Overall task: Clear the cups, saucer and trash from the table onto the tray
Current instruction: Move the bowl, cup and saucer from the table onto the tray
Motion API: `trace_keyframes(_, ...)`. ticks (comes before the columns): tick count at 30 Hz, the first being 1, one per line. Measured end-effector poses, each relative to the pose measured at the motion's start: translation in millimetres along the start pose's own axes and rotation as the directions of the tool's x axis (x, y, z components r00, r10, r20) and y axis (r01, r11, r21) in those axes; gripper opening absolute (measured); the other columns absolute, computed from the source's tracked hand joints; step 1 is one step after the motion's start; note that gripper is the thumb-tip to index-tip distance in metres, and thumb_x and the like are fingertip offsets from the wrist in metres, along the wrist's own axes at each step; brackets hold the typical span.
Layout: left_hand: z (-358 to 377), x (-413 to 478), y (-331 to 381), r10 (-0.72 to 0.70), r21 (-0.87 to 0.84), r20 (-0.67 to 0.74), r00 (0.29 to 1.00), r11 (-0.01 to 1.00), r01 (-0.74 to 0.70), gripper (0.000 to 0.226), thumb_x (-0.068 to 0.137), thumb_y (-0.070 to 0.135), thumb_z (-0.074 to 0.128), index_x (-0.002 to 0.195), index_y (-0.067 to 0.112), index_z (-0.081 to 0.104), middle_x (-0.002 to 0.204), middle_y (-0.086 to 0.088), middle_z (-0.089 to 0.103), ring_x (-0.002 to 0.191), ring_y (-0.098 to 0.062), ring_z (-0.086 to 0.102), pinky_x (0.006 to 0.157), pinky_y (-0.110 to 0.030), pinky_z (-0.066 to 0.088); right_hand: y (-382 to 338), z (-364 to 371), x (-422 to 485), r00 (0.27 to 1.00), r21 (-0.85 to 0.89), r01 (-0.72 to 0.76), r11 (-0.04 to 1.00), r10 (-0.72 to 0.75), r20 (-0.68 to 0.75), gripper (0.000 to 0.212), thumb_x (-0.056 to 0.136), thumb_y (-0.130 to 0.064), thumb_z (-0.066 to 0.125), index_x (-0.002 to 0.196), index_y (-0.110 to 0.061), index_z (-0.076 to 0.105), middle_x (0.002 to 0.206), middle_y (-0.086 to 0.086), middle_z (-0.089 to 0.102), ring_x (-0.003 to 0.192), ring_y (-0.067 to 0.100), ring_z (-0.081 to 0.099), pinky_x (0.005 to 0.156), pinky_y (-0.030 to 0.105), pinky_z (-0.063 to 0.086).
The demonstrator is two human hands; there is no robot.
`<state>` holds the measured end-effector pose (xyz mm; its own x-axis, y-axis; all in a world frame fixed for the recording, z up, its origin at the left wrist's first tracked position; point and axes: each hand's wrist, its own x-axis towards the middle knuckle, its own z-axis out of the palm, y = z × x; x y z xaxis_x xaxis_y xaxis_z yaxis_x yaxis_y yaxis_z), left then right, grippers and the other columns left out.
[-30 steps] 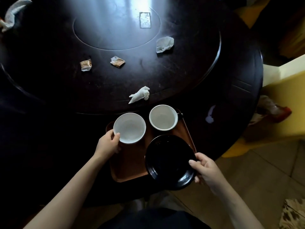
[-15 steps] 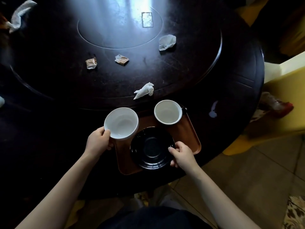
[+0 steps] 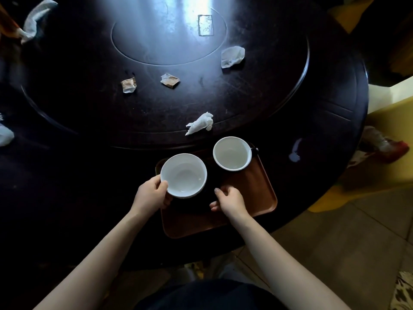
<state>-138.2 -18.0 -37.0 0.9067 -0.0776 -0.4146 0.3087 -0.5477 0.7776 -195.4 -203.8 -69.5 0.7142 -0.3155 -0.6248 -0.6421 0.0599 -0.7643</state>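
Note:
My left hand (image 3: 152,194) grips the rim of a white cup (image 3: 183,175), which sits on or just above the black saucer (image 3: 197,206) on the brown tray (image 3: 257,198). My right hand (image 3: 228,199) pinches the saucer's right rim between thumb and fingers. The saucer is very dark and mostly hidden by the cup. A second white cup (image 3: 232,153) stands at the tray's far right corner. On the table lie a crumpled napkin (image 3: 200,123), two brown wrappers (image 3: 128,85) (image 3: 170,80), a white wad (image 3: 232,56) and a clear wrapper (image 3: 205,25).
The round dark table (image 3: 279,104) has a raised turntable centre. A tissue (image 3: 35,19) lies at the far left, another (image 3: 4,135) at the left edge. A pale scrap (image 3: 295,151) lies right of the tray. A yellow seat (image 3: 393,121) stands at the right.
The saucer went from above the tray's near edge down onto the tray. My left hand lifted its cup aside, then brought it back over the saucer.

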Motion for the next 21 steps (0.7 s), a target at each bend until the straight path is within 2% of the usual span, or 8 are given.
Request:
trace_keyframes(4, 5, 2, -2, 0.008, 0.034, -0.004, 1.000, 0.999, -0.008, 0.023, 0.090, 0.011, 0.039, 0.091, 0.018, 0.061, 0.058, -0.006, 0.059, 0.046, -0.016, 0.056, 0.040, -0.017, 0.044, -2, 5, 5, 0.999, 0.019, 0.001, 1.000, 0.000, -0.053, 0.028, 0.093, -0.004, 0.048, 0.118, 0.008, 0.047, 0.066, 0.007, 0.055, 0.035, 0.004, 0.057, 0.038, 0.013, 0.047)
trace_keyframes(7, 5, 5, -3, -0.007, 0.042, -0.016, 1.000, 0.999, 0.008, 0.023, 0.091, 0.012, 0.039, 0.096, 0.013, 0.062, 0.060, -0.006, 0.060, 0.049, -0.017, 0.058, 0.046, -0.023, 0.047, -5, 10, 6, 0.997, -0.041, 0.041, 0.998, -0.043, -0.059, 0.032, 0.089, -0.003, 0.053, 0.120, 0.005, 0.048, 0.077, -0.001, 0.050, 0.055, 0.007, 0.057, 0.047, 0.014, 0.052)
trace_keyframes(10, 3, 11, -2, -0.023, 0.042, -0.009, 1.000, 0.999, 0.023, 0.024, 0.092, 0.015, 0.040, 0.106, 0.015, 0.059, 0.067, -0.006, 0.061, 0.054, -0.021, 0.060, 0.050, -0.027, 0.048, -9, 12, 4, 0.998, -0.154, 0.064, 0.986, -0.066, -0.002, 0.043, 0.086, -0.007, 0.058, 0.127, 0.000, 0.046, 0.093, 0.002, 0.053, 0.072, 0.012, 0.059, 0.076, 0.031, 0.058)
trace_keyframes(13, -3, 16, 1, -0.032, 0.101, 0.018, 0.999, 0.994, 0.031, 0.025, 0.093, 0.020, 0.043, 0.113, 0.015, 0.057, 0.070, -0.005, 0.062, 0.052, -0.020, 0.059, 0.049, -0.027, 0.048, -24, 5, -7, 0.999, -0.256, 0.034, 0.966, -0.025, 0.040, 0.051, 0.083, -0.012, 0.059, 0.131, -0.002, 0.045, 0.107, 0.009, 0.057, 0.097, 0.024, 0.063, 0.094, 0.041, 0.051)
trace_keyframes(15, -9, 19, 5, -0.029, 0.151, 0.021, 0.999, 0.988, 0.025, 0.023, 0.091, 0.028, 0.048, 0.109, 0.018, 0.059, 0.070, -0.006, 0.064, 0.051, -0.019, 0.059, 0.047, -0.028, 0.050, -41, -7, -18, 0.990, -0.473, 0.096, 0.876, -0.036, 0.135, 0.051, 0.084, -0.021, 0.057, 0.131, -0.008, 0.046, 0.117, 0.008, 0.060, 0.110, 0.025, 0.059, 0.097, 0.036, 0.047)
trace_keyframes(17, -18, 23, 13, -0.002, 0.205, -0.039, 0.999, 0.979, 0.010, 0.021, 0.087, 0.041, 0.052, 0.097, 0.023, 0.061, 0.070, -0.007, 0.068, 0.054, -0.023, 0.064, 0.050, -0.033, 0.055, -63, -22, -28, 0.971, -0.689, 0.203, 0.696, -0.051, 0.234, 0.045, 0.085, -0.030, 0.055, 0.127, -0.014, 0.050, 0.121, 0.005, 0.062, 0.114, 0.024, 0.057, 0.093, 0.033, 0.046)
trace_keyframes(19, -31, 36, 20, 0.025, 0.244, -0.150, 0.988, 0.970, 0.013, 0.028, 0.085, 0.049, 0.051, 0.088, 0.024, 0.063, 0.068, -0.008, 0.070, 0.060, -0.027, 0.067, 0.060, -0.040, 0.059, -92, -35, -34, 0.953, -0.757, 0.293, 0.583, -0.114, 0.282, 0.036, 0.086, -0.032, 0.054, 0.118, -0.016, 0.057, 0.114, 0.005, 0.066, 0.108, 0.024, 0.059, 0.089, 0.033, 0.048)
trace_keyframes(21, -47, 60, 24, 0.042, 0.253, -0.259, 0.965, 0.967, 0.026, 0.038, 0.084, 0.053, 0.047, 0.089, 0.021, 0.065, 0.073, -0.009, 0.071, 0.069, -0.029, 0.068, 0.068, -0.044, 0.058, -123, -40, -29, 0.931, -0.743, 0.366, 0.560, -0.213, 0.298, 0.028, 0.087, -0.030, 0.053, 0.109, -0.017, 0.063, 0.105, 0.004, 0.070, 0.102, 0.021, 0.061, 0.085, 0.032, 0.049)
